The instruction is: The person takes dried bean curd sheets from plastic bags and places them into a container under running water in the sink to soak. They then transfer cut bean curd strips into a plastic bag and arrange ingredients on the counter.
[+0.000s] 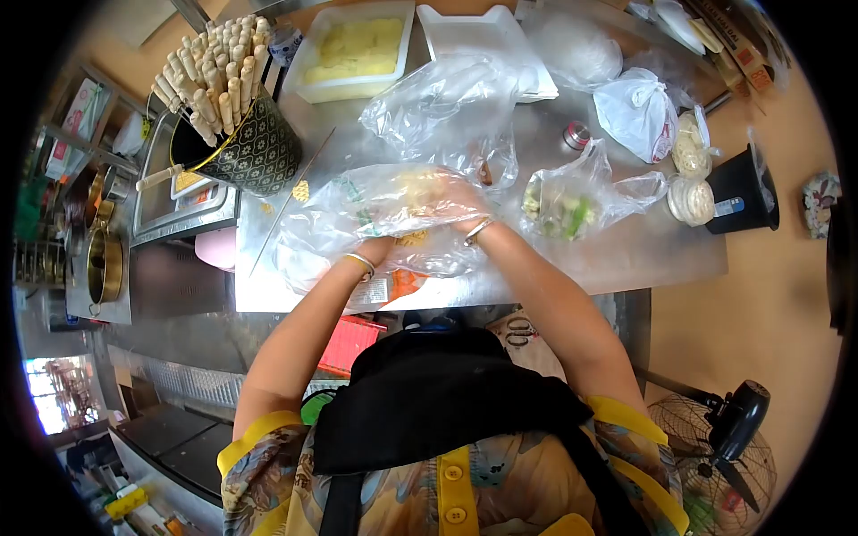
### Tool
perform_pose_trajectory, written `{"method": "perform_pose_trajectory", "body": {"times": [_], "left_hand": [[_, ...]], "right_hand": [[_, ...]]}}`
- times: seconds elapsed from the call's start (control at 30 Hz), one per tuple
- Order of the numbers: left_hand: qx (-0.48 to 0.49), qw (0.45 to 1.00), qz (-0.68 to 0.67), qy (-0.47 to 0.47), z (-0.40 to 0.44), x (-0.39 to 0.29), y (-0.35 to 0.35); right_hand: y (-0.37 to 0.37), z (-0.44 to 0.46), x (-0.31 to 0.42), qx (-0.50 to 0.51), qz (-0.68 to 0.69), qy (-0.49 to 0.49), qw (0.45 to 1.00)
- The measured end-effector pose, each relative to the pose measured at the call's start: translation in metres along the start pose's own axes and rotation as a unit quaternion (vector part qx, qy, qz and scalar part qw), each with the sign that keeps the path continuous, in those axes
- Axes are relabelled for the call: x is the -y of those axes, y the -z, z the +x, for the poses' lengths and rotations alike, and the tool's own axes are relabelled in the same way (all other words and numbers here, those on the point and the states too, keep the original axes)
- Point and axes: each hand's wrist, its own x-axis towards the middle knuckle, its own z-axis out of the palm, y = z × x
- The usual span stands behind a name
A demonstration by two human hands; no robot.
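A large clear plastic bag [326, 214] lies at the near side of the metal table, with yellowish food [413, 238] showing through it. My left hand [379, 251] is at the bag's near edge, its fingers hidden under the plastic. Through the film, blurred, I see my right hand [458, 202] on the bag's right part, against the pale yellow contents. How the fingers of either hand are bent does not show. Just beyond, another crumpled clear bag [438, 103] touches this one. An orange and white printed packet [404, 284] sticks out beneath.
A patterned bucket [259, 147] of wooden-handled sticks stands left, beside a thin rod [295, 196]. At the back are a tub of yellow food [357, 49] and a white tray [483, 40]. Right are a bag of greens [565, 207], a white bag [636, 112] and a black bin [744, 190].
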Motion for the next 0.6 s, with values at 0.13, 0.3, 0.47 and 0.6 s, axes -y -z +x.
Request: {"method": "perform_pose_trajectory", "body": {"times": [0.13, 0.3, 0.47, 0.6], "left_hand": [[0.027, 0.998, 0.046, 0.031, 0.011, 0.003, -0.026], [0.067, 0.993, 0.072, 0.063, 0.041, 0.010, -0.048], [0.102, 0.988, -0.062, 0.098, 0.035, 0.040, -0.055], [0.077, 0.996, 0.047, 0.000, 0.016, 0.009, -0.033]], "right_hand": [[-0.015, 0.001, -0.007, -0.012, 0.026, -0.033, 0.999], [0.000, 0.005, 0.001, 0.001, 0.004, -0.090, 0.996], [-0.001, 0.018, -0.008, 0.023, 0.031, -0.135, 0.990], [-0.011, 0.015, -0.011, -0.030, 0.076, -0.116, 0.990]]}}
